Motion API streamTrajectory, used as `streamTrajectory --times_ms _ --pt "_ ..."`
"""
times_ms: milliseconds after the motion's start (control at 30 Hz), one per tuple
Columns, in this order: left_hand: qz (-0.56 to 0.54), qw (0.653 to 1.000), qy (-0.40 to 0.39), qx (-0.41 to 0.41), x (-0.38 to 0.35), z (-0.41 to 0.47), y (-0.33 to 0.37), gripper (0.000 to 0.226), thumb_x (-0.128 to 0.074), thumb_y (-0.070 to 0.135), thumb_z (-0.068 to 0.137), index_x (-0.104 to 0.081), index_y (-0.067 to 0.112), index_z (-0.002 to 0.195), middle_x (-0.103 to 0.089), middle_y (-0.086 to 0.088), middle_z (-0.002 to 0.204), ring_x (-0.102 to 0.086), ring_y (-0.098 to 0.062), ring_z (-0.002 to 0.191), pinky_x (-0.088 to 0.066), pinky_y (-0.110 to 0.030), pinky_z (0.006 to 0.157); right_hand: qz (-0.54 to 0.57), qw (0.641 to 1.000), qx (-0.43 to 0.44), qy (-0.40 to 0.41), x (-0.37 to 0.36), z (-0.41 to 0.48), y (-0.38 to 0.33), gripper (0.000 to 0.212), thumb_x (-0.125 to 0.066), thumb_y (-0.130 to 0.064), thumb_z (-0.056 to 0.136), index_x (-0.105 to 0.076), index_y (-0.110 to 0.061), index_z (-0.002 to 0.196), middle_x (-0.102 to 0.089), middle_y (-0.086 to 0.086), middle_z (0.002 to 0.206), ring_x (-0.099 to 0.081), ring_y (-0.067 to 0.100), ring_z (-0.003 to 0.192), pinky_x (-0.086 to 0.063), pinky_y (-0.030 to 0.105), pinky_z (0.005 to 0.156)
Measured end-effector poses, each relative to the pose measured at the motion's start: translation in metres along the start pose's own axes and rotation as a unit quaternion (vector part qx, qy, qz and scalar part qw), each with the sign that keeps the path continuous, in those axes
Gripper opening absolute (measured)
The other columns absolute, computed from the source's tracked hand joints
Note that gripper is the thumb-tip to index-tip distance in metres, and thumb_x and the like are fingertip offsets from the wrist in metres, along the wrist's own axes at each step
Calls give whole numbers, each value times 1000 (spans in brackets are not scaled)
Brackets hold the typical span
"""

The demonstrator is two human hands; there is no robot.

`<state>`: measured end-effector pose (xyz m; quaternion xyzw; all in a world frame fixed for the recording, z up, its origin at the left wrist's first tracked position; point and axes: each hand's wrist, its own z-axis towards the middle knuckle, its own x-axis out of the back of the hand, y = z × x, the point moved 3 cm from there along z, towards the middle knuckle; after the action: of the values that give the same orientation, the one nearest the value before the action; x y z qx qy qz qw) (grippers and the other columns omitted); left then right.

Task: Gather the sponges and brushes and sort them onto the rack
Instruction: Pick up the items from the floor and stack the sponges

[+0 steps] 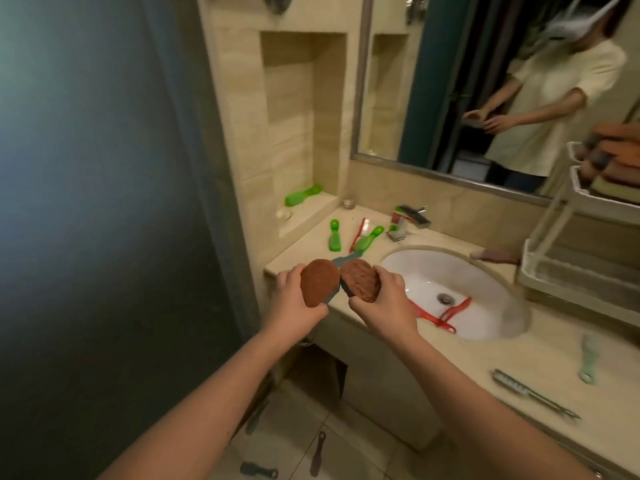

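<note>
Left hand, right hand: my fingers grip one sponge each. Rack at two o'clock part-filled; brushes ungathered.

2 brown oval sponges, side by side

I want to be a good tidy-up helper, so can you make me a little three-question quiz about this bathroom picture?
1. True or false: the left hand holds a brown sponge and the right hand holds a second sponge.
2. What lies in the sink? A. red brushes B. a towel C. a cup
3. Missing word: the rack stands to the sink's ____.
Key: 1 true; 2 A; 3 right.
</note>
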<state>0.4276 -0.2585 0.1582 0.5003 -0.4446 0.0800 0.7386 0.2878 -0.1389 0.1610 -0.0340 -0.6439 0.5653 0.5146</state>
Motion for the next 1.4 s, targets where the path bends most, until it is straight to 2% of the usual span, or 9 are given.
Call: streamTrajectory --times_ms 100,200,367,533,633,733,967,1200,1400 --pt "5 999 -18 -47 -27 15 43 88 -68 43 73 -17 36 144 -27 5 136 -51 -16 109 -49 -29 81 -6 999 -30 40 43 11 21 65 -69 -38 73 -44 -27 132 -41 -6 120 -53 10 94 -48 22 69" --pt "-10 996 -30 -81 -53 29 85 90 -69 41 70 -16 38 143 -28 6 134 -51 -17 110 -52 -34 85 -16 995 -44 85 87 24 41 59 -67 -35 71 -46 -31 127 -38 -10 114 -49 1 80 -35 14 59" --pt "-45 986 -37 -155 -94 54 161 89 -70 35 67 -17 45 138 -28 8 137 -47 -15 113 -42 -20 71 11 991 -61 120 158 52 78 74 -67 -33 69 -38 -30 137 -38 -4 130 -58 17 103 -56 41 79" --pt "-87 975 -27 -201 -136 78 235 79 -70 28 66 -27 48 129 -30 10 131 -41 -7 105 -39 -15 69 13 987 -14 159 226 79 113 83 -72 -27 68 -29 -41 138 -36 -7 130 -50 12 109 -46 27 85" --pt "-119 968 -27 -218 -157 90 275 70 -70 26 69 -33 49 124 -31 10 130 -45 -11 109 -49 -24 82 19 986 5 165 261 94 131 80 -77 -24 71 -33 -43 135 -32 -13 125 -47 5 105 -45 19 86" --pt "-156 957 -15 -244 -172 98 308 61 -70 25 73 -41 46 121 -35 10 129 -46 -8 105 -44 -13 76 7 983 16 180 295 105 141 73 -75 -19 73 -41 -37 135 -33 -9 130 -45 -1 97 -41 3 67" --pt "-249 923 -35 -289 -208 119 386 52 -72 25 77 -52 40 123 -39 19 125 -45 9 102 -36 -5 78 7 964 14 266 368 129 162 59 -66 -18 81 -50 -26 137 -44 -5 136 -41 -5 107 -30 -1 78" --pt "-287 906 -68 -304 -233 161 444 59 -66 17 76 -51 39 129 -40 15 140 -43 1 117 -36 -6 85 -26 954 2 298 419 170 172 63 -66 -22 82 -47 -26 142 -42 -2 144 -41 5 126 -31 18 96" --pt "-304 896 -97 -309 -251 204 500 61 -63 20 78 -50 33 136 -40 9 146 -41 -7 128 -40 -27 103 -44 944 -24 325 456 218 189 64 -60 -27 84 -41 -27 146 -38 -1 149 -37 11 134 -30 21 99"
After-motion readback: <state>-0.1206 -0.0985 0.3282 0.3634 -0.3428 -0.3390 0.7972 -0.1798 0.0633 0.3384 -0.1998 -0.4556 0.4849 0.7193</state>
